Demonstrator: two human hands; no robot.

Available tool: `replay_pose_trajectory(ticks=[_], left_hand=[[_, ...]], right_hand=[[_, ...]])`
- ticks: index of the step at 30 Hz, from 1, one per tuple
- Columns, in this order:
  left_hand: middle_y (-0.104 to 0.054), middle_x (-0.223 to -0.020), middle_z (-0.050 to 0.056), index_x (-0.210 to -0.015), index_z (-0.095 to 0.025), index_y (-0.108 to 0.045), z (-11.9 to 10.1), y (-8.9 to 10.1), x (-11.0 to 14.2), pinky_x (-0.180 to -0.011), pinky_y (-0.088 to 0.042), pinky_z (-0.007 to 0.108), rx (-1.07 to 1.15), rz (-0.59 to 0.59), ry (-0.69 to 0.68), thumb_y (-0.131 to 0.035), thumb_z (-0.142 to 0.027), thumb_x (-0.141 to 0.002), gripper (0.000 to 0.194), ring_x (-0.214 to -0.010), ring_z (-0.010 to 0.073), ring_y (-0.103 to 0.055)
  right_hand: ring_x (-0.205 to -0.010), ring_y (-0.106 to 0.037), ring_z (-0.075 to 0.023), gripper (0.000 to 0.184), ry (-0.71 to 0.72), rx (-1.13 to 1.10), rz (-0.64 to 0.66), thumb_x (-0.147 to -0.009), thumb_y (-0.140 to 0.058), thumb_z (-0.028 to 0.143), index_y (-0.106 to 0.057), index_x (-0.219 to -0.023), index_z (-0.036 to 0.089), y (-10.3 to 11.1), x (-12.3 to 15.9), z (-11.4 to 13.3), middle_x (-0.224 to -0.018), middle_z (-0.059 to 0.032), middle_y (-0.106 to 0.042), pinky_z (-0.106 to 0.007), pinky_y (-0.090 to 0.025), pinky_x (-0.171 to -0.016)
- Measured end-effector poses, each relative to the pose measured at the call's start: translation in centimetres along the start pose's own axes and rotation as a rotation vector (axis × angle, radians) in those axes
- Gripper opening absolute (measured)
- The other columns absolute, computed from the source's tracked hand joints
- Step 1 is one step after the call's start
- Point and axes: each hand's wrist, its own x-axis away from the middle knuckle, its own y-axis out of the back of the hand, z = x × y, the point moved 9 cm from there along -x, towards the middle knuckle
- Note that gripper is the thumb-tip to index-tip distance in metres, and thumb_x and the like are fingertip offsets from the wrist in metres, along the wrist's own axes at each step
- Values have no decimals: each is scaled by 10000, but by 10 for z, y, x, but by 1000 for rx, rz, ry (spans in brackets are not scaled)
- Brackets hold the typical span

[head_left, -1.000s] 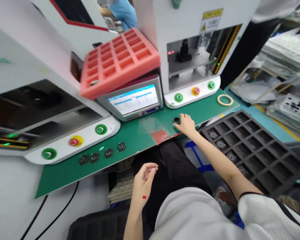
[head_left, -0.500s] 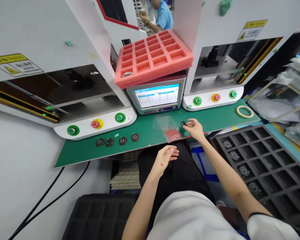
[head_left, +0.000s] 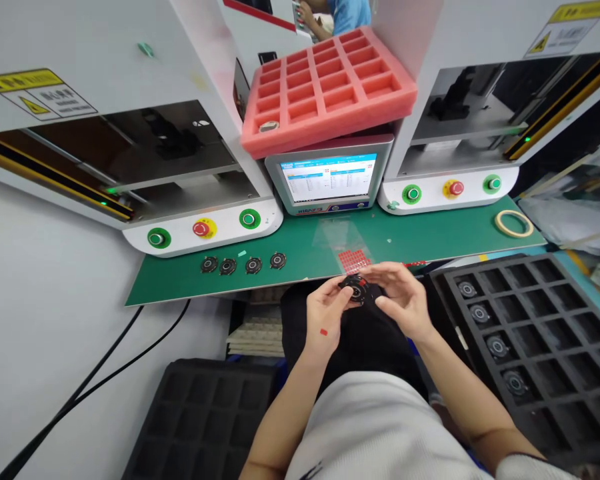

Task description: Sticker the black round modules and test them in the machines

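Observation:
My left hand (head_left: 326, 312) is closed on a round black watch-case part (head_left: 356, 291), thumb on its face, just in front of the bench edge. A small red piece shows on the part's upper face. Another red adhesive piece (head_left: 323, 332) is stuck to the back of that hand. My right hand (head_left: 403, 300) curves round the part's right side with thumb and fingers apart; its fingertips are close to the upper edge, and whether they touch it I cannot tell. Just beyond lies a sheet of red adhesive pieces (head_left: 354, 260) on clear film.
Several similar round parts (head_left: 253, 265) line the green bench (head_left: 300, 267) at left. Two white machines flank a monitor (head_left: 330, 180) topped by a pink foam tray (head_left: 330, 83). A tape roll (head_left: 514, 223) lies right, above a black tray (head_left: 527, 293) with round parts. A co-worker's blue sleeve (head_left: 350, 15) shows behind.
The black part has come from above the bench in my right hand to my left hand at the bench edge. My left hand has closed on it; my right hand's fingers have spread.

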Motion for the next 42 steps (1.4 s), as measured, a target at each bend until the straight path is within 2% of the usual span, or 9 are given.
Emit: replay_pose_trajectory(ticks=[3,6,13,17,21,24,28,33,42], left_hand=[[-729,-830,36,-888,-165,-748,-40,-3,23,-698,-580,235,-332,-52,-328,-775,-344,-763,219,-767,152,-692],[-735,-842,27,-906,-201,-759,-69,-17,48,-694,-559,214,-619,-35,-596,-707,-240,-837,95,-773,138,-685],[-769,-992,31,-1086,-242,-737,-89,-34,75,-766,-578,226,-925,92,-901,-710,-106,-821,299,-843,148,-714],[-770,-1020,24,-1129,-258,-726,-96,-39,79,-801,-578,218,-959,171,-951,-712,-102,-819,347,-869,147,-723],[-773,-1002,17,-1110,-251,-729,-96,-43,78,-808,-569,188,-970,287,-917,-714,-103,-820,326,-867,128,-724],[-775,-981,12,-1090,-250,-737,-95,-42,78,-798,-572,179,-958,296,-912,-725,-128,-818,299,-849,122,-727],[-775,-986,15,-1098,-256,-735,-98,-41,80,-772,-590,203,-947,241,-954,-723,-144,-825,295,-840,133,-730],[-775,-971,28,-1044,-201,-731,-104,-42,83,-753,-594,189,-891,216,-1038,-734,-130,-816,239,-833,123,-726],[-772,-962,36,-1011,-174,-723,-105,-40,83,-720,-587,156,-852,221,-1046,-728,-108,-817,206,-823,107,-719]], right_hand=[[-767,-705,-143,183,103,132,-167,-797,-758,200,-667,-952,234,11,7,30,-858,-21,-724,-288,-607,-737],[-712,-699,-141,186,145,160,-152,-770,-773,149,-681,-908,234,5,11,48,-794,-12,-722,-276,-613,-669],[-765,-703,-175,354,340,263,-105,-757,-731,14,-709,-997,273,-2,23,72,-833,-25,-743,-329,-597,-687],[-758,-684,-176,424,431,337,24,-748,-711,-29,-703,-1046,272,-6,21,83,-823,-21,-727,-332,-567,-675],[-757,-657,-166,298,363,316,303,-805,-659,0,-673,-962,253,-16,12,86,-819,-21,-701,-336,-549,-682],[-747,-644,-154,236,320,303,375,-810,-650,3,-621,-859,232,-19,9,86,-792,-15,-674,-317,-539,-668],[-705,-635,-142,270,420,306,262,-779,-668,-18,-574,-829,230,-18,15,90,-768,-8,-663,-306,-543,-652],[-770,-698,-164,458,585,263,3,-700,-739,-49,-628,-1049,225,-9,24,94,-915,-44,-732,-293,-595,-641],[-722,-719,-175,421,628,372,22,-677,-764,-55,-707,-1012,193,-13,28,103,-808,-31,-762,-291,-608,-597]])
